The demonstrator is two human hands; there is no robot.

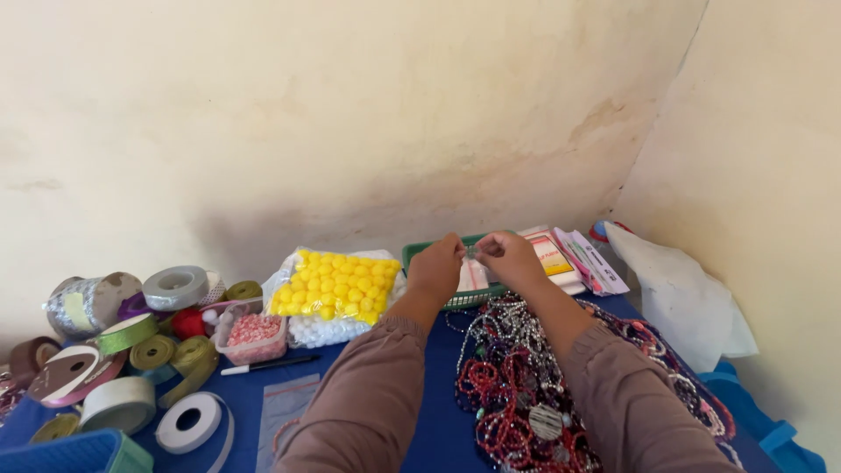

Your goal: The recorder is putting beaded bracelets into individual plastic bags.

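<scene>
Two hands meet above the far edge of the counter (438,429), fingers pressed tip to tip. The left hand (435,267) and the right hand (511,256) each pinch at one small thing between them, held up near eye line, probably so the person can see the fine work; it is too tiny to tell whether it is a bead or the end of a thread. Both wrists come out of brown sleeves (368,403) that rest low over the blue cloth.

Just behind the hands sits a green basket (419,251) with flat packets in it, close enough to reach without leaning. Under the right forearm lies a heap of beaded strings (517,394), red, silver and dark, spread loose as if kept ready to hand. To the right of the basket, paper packets (574,254) lean against a white bag (683,298) in the corner.

Left of the hands, a clear bag of yellow pompoms (333,285) lies against the wall, then a small tub of pink beads (254,337), a pen (267,364), and a crowd of ribbon rolls (131,350) pushed aside to the left.
</scene>
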